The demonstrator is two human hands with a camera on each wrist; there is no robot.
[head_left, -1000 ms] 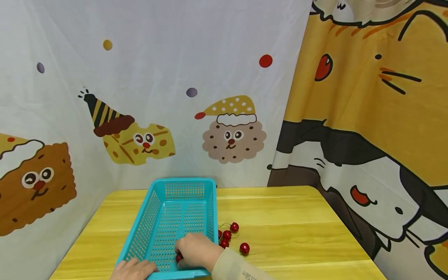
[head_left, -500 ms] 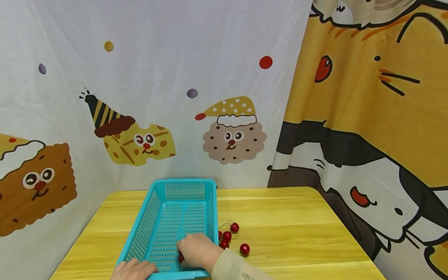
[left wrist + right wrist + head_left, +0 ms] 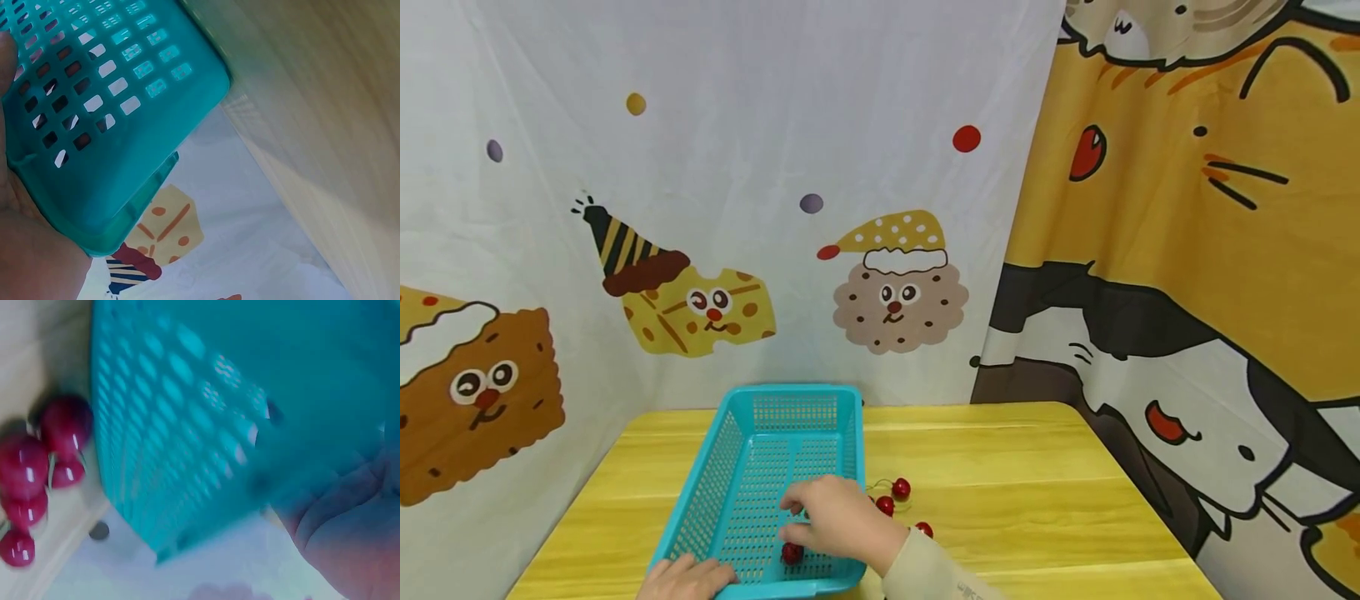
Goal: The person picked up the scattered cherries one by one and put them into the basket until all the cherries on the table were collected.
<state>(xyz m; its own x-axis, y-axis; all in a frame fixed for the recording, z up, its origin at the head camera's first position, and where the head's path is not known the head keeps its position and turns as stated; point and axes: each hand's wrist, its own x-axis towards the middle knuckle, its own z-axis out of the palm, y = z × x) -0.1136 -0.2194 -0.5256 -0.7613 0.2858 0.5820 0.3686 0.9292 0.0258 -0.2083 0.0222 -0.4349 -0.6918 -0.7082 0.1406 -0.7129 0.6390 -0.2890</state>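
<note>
A turquoise plastic basket [image 3: 702, 483] with perforated walls stands on the table. My left hand [image 3: 687, 577] holds its near left rim; in the left wrist view that hand [image 3: 40, 250] shows at the left edge, against the basket's holed wall [image 3: 156, 119]. Over the basket's near right part is my right hand [image 3: 842, 521], thumb and fingers apart with nothing seen between them. Just below its thumb, a dark red cherry [image 3: 792, 553] lies in the basket. Outside the right wall are several more cherries [image 3: 65, 428], some with stems; my right forearm hides part of them in the head view.
The yellow wood-grain table [image 3: 1015, 467] extends to the right of the basket. One cherry [image 3: 924, 529] lies apart from the others, partly behind the right sleeve [image 3: 936, 571]. A printed cartoon curtain [image 3: 737, 125] hangs behind the table.
The fingers of my right hand have parted from the cherry, which now lies in the basket. That hand has risen and shifted slightly right. The left hand has stayed on the rim.
</note>
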